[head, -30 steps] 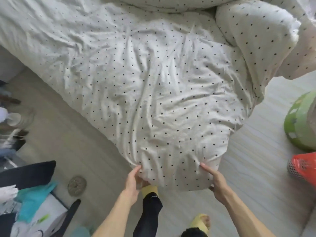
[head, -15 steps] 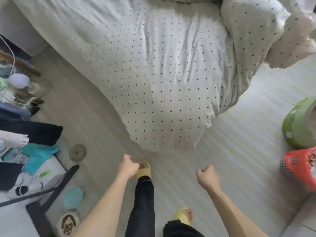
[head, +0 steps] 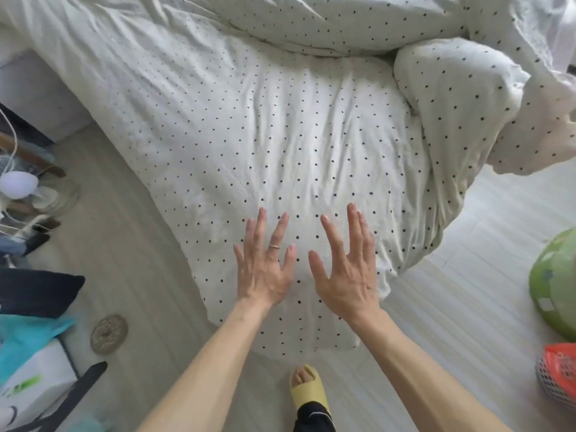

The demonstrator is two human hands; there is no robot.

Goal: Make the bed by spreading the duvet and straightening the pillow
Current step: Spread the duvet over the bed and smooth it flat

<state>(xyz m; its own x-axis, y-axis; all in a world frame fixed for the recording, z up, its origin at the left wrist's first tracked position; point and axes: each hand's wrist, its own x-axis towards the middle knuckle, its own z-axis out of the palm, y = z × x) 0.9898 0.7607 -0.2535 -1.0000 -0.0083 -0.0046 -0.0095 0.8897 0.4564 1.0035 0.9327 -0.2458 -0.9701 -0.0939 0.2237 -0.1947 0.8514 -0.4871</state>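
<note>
A white duvet (head: 280, 135) with small black dots covers the bed corner and hangs over its edge toward the floor. My left hand (head: 265, 263) lies flat on it near the corner, fingers spread, a ring on one finger. Beside it my right hand (head: 346, 269) is also flat with fingers apart, holding nothing. A thick folded-over part of the duvet (head: 461, 98) bunches at the upper right. More rumpled dotted bedding (head: 327, 23) lies across the top; I cannot tell a pillow apart from it.
Pale wood floor (head: 467, 291) surrounds the bed corner. A green round object (head: 554, 288) and a red mesh basket (head: 558, 372) sit at the right. Clutter, a dark cushion (head: 37, 291), teal cloth (head: 28, 338) and a round metal disc (head: 109, 333) lie at left. My yellow slipper (head: 307, 391) stands below the corner.
A second ago both hands pinched the duvet's hanging edge, then let go and closed into fists away from it. Now both are open and pressed flat on the duvet corner.
</note>
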